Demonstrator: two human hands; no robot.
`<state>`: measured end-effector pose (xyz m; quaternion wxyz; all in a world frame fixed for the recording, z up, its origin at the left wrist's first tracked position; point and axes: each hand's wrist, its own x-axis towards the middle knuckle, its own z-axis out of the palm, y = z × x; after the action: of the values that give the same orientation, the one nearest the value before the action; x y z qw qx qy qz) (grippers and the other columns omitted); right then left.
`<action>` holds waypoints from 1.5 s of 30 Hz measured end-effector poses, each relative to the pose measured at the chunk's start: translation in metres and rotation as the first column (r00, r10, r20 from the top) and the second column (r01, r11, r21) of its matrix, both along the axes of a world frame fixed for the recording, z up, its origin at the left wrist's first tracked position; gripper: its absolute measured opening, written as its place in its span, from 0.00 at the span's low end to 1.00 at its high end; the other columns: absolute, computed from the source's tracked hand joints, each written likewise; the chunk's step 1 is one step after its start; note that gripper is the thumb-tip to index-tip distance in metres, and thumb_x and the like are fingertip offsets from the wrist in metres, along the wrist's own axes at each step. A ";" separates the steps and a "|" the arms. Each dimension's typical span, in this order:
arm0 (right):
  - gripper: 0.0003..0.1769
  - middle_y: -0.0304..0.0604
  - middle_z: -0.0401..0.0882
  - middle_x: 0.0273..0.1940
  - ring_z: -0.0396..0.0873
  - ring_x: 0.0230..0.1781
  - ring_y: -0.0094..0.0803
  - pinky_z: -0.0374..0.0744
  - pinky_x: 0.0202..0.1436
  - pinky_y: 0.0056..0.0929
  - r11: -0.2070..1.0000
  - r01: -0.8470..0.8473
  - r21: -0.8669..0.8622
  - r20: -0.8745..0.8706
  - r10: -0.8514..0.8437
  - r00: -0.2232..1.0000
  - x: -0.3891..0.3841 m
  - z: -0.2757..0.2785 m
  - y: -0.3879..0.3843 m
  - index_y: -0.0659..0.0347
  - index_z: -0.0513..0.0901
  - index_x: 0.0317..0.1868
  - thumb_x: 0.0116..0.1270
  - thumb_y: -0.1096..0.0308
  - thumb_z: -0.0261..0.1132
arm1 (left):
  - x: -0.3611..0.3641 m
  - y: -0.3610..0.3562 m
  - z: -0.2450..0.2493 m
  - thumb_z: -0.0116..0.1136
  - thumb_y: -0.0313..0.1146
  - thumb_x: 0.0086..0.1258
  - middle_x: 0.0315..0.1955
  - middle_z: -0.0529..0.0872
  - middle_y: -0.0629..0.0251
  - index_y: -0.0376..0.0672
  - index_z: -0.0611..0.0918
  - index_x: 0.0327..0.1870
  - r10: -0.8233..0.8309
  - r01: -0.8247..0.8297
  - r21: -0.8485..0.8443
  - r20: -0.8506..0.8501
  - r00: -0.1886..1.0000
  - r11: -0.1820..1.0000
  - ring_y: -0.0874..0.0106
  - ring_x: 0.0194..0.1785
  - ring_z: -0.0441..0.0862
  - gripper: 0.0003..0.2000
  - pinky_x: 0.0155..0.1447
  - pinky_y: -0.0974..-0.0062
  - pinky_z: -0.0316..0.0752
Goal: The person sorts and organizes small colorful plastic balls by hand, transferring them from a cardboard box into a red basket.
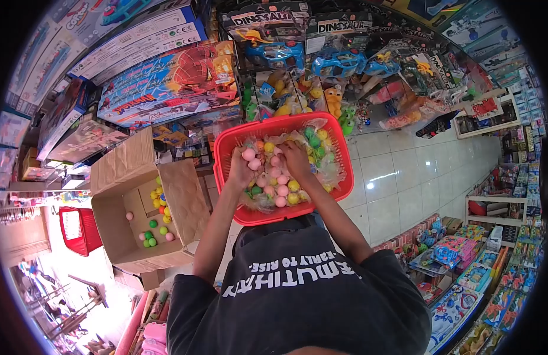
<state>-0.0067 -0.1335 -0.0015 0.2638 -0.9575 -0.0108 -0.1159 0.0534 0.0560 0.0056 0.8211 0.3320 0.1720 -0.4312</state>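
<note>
Bending left fingers (pixel 238 163) beside smooth pink balls (pixel 248 154) and right fingers (pixel 292 151) into crinkly clear plastic (pixel 278 139), with grip impossible to tell, inside a rounded, lattice-walled red basket (pixel 347 171).

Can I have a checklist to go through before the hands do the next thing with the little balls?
1. Both hands inside the red basket: ok, left hand and right hand are in it.
2. Pink balls close to the left hand: ok.
3. Right hand has a firm hold on a ball: cannot tell, its fingers hide that.
4. Only one colour in the basket: not ok, yellow balls and green balls are there too.
5. Clear plastic out of the way: not ok, it's in among the balls.
6. Cardboard box open: ok.
</note>
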 end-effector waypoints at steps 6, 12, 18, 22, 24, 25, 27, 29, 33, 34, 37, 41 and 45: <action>0.15 0.39 0.73 0.42 0.70 0.45 0.41 0.69 0.47 0.40 0.995 0.054 -0.078 0.036 -0.051 0.998 0.001 0.003 0.010 0.53 0.81 0.42 0.51 0.69 0.64 | -0.005 -0.007 0.010 0.47 0.58 0.63 0.33 0.78 0.70 0.50 0.74 0.49 -0.134 0.060 0.409 0.155 0.979 0.911 0.79 0.33 0.77 0.23 0.31 0.79 0.69; 0.14 0.41 0.74 0.39 0.72 0.42 0.43 0.70 0.46 0.41 0.997 0.046 0.060 0.079 -0.051 0.996 0.004 0.000 0.003 0.55 0.79 0.41 0.51 0.70 0.64 | -0.012 -0.008 0.002 0.58 0.45 0.61 0.32 0.80 0.68 0.43 0.74 0.44 -0.412 0.046 0.656 0.417 0.810 0.753 0.76 0.32 0.78 0.17 0.34 0.77 0.71; 0.13 0.42 0.75 0.34 0.73 0.39 0.44 0.71 0.42 0.40 0.998 0.014 0.053 0.110 -0.020 0.994 0.006 -0.002 0.003 0.57 0.77 0.38 0.50 0.72 0.65 | -0.018 -0.017 -0.046 0.59 0.35 0.61 0.41 0.79 0.62 0.40 0.73 0.49 -0.581 -0.078 0.695 0.653 0.486 0.715 0.74 0.45 0.77 0.17 0.43 0.77 0.73; 0.13 0.43 0.73 0.32 0.73 0.37 0.44 0.71 0.40 0.41 0.998 0.033 0.046 0.094 -0.038 0.995 0.005 -0.001 0.002 0.58 0.76 0.37 0.49 0.73 0.65 | -0.020 -0.022 -0.046 0.61 0.33 0.59 0.39 0.79 0.61 0.38 0.72 0.49 -0.543 -0.062 0.687 0.623 0.562 0.724 0.73 0.43 0.77 0.19 0.44 0.77 0.73; 0.12 0.43 0.73 0.31 0.73 0.36 0.44 0.71 0.39 0.41 0.999 0.023 0.049 0.106 -0.028 0.994 0.005 -0.002 0.003 0.58 0.76 0.37 0.49 0.73 0.65 | -0.021 -0.019 -0.051 0.62 0.33 0.59 0.39 0.79 0.61 0.38 0.72 0.49 -0.524 -0.048 0.678 0.609 0.595 0.733 0.73 0.42 0.77 0.19 0.43 0.77 0.73; 0.12 0.44 0.73 0.31 0.73 0.36 0.44 0.71 0.39 0.41 0.998 -0.014 0.053 0.113 0.008 0.994 0.005 0.000 0.000 0.58 0.75 0.37 0.49 0.73 0.64 | -0.021 -0.019 -0.054 0.61 0.33 0.59 0.38 0.79 0.61 0.38 0.72 0.49 -0.493 -0.027 0.641 0.617 0.613 0.767 0.74 0.40 0.77 0.19 0.43 0.77 0.73; 0.12 0.44 0.73 0.32 0.73 0.37 0.44 0.72 0.39 0.40 0.997 -0.050 0.059 0.122 0.042 0.992 0.001 0.004 -0.002 0.59 0.75 0.37 0.49 0.73 0.64 | -0.024 -0.017 -0.052 0.61 0.32 0.60 0.37 0.79 0.61 0.37 0.72 0.49 -0.464 -0.007 0.602 0.623 0.630 0.798 0.75 0.39 0.77 0.18 0.42 0.78 0.73; 0.12 0.44 0.74 0.32 0.73 0.39 0.44 0.72 0.40 0.40 0.980 -0.021 0.197 0.150 -0.009 0.989 -0.008 0.013 -0.001 0.59 0.75 0.37 0.50 0.73 0.64 | -0.028 -0.015 -0.034 0.61 0.34 0.58 0.35 0.80 0.58 0.36 0.73 0.47 -0.347 -0.107 0.564 0.635 0.690 0.819 0.73 0.40 0.79 0.18 0.43 0.76 0.74; 0.13 0.44 0.74 0.35 0.74 0.41 0.44 0.72 0.43 0.40 0.972 -0.128 0.197 0.009 0.128 0.992 -0.027 0.029 0.008 0.58 0.76 0.38 0.50 0.71 0.65 | -0.026 -0.003 -0.035 0.60 0.34 0.58 0.34 0.80 0.58 0.35 0.73 0.47 -0.371 -0.116 0.632 0.582 0.724 0.766 0.71 0.37 0.79 0.18 0.43 0.75 0.74; 0.15 0.44 0.74 0.37 0.73 0.42 0.43 0.73 0.44 0.39 0.980 -0.166 0.113 0.006 0.167 0.986 -0.031 0.027 0.015 0.58 0.77 0.39 0.49 0.69 0.66 | -0.026 -0.001 -0.039 0.60 0.35 0.58 0.34 0.80 0.58 0.35 0.73 0.47 -0.422 -0.121 0.651 0.611 0.670 0.750 0.70 0.37 0.80 0.18 0.42 0.74 0.75; 0.17 0.43 0.73 0.40 0.73 0.44 0.42 0.73 0.46 0.38 0.983 -0.185 -0.008 -0.030 0.185 0.982 -0.037 0.014 0.021 0.57 0.77 0.41 0.49 0.67 0.67 | -0.031 0.001 -0.038 0.60 0.36 0.59 0.34 0.81 0.58 0.35 0.72 0.47 -0.504 -0.103 0.697 0.605 0.616 0.710 0.69 0.36 0.80 0.19 0.41 0.72 0.75; 0.17 0.43 0.72 0.41 0.72 0.46 0.41 0.74 0.47 0.38 0.990 -0.131 -0.058 -0.088 0.126 0.988 -0.036 0.009 0.022 0.56 0.77 0.42 0.49 0.68 0.67 | -0.031 0.003 -0.041 0.60 0.38 0.61 0.36 0.80 0.60 0.35 0.72 0.49 -0.582 -0.067 0.751 0.561 0.588 0.657 0.75 0.35 0.79 0.20 0.37 0.78 0.74; 0.17 0.43 0.71 0.40 0.72 0.46 0.41 0.74 0.47 0.38 0.993 -0.110 -0.048 -0.103 0.104 0.989 -0.039 0.004 0.021 0.57 0.77 0.42 0.49 0.69 0.66 | -0.033 0.004 -0.032 0.60 0.37 0.60 0.39 0.80 0.60 0.38 0.72 0.50 -0.585 -0.091 0.737 0.599 0.546 0.670 0.74 0.38 0.79 0.20 0.40 0.76 0.75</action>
<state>-0.0459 -0.1126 0.0022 0.2442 -0.9669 -0.0521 -0.0531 0.0205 0.0597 -0.0269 0.5388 0.7931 -0.1227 -0.2563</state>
